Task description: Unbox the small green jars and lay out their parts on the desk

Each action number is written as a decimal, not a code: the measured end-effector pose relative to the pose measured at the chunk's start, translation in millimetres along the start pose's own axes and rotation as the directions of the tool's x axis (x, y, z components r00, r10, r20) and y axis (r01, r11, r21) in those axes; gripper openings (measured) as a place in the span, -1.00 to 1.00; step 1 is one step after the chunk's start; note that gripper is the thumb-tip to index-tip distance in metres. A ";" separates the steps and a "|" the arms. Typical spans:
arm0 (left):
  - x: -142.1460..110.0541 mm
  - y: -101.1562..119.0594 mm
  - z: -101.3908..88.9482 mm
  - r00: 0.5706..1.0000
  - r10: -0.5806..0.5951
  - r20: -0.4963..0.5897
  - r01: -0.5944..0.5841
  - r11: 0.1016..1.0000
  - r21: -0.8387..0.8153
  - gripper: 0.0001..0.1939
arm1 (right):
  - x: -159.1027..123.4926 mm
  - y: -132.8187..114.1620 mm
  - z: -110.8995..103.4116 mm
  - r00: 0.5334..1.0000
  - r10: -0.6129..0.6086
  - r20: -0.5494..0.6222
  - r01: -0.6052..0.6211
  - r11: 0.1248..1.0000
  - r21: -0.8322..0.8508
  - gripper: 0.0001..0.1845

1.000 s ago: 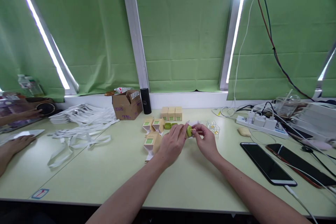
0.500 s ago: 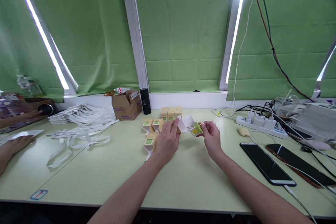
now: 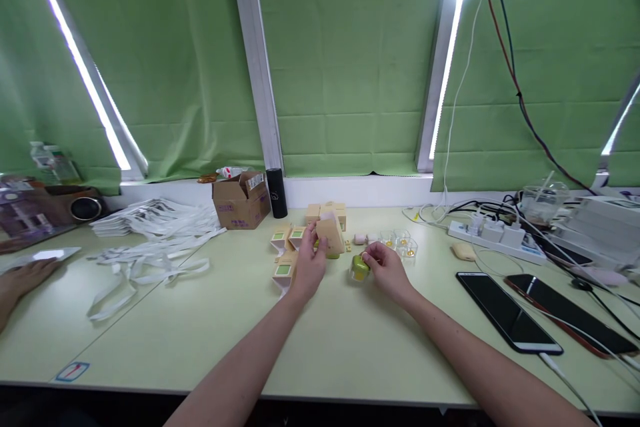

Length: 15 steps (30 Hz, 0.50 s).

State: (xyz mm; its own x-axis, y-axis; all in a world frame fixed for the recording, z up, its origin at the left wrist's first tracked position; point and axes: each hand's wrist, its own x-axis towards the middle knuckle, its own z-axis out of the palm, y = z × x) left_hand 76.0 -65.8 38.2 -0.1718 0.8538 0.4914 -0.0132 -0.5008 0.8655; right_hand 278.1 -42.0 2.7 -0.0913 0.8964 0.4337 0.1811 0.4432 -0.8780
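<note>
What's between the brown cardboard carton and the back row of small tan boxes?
In the head view, an upright black cylinder stands between them, close beside the brown carton.

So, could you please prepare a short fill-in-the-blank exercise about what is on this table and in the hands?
A small tan box is held in the person's ____ hand.
The right hand holds a little container with a ____ top.
The black cylinder stands to the ____ of the cardboard box.
The heap of straps is ____ in colour.
Missing words: left; green; right; white.
</note>
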 end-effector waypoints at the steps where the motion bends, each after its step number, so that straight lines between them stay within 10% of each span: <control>1: 1.2 -0.9 -0.5 0.999 -0.040 -0.013 0.039 0.997 -0.070 -0.44 | -1.4 -1.2 0.3 1.000 -0.004 0.015 0.004 1.000 -0.028 -0.70; 15: 4.5 1.3 -4.6 0.940 -0.318 0.122 0.333 0.785 -0.522 -0.72 | -8.2 -3.2 1.3 0.992 -0.072 0.101 0.092 0.972 -0.218 -0.85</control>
State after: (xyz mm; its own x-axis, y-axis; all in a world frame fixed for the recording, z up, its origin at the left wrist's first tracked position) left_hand 70.7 -63.2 41.1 -0.0374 0.9794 0.1986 -0.5815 -0.1829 0.7927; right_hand 277.0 -50.8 1.7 -0.2023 0.8576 0.4729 0.3810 0.5138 -0.7687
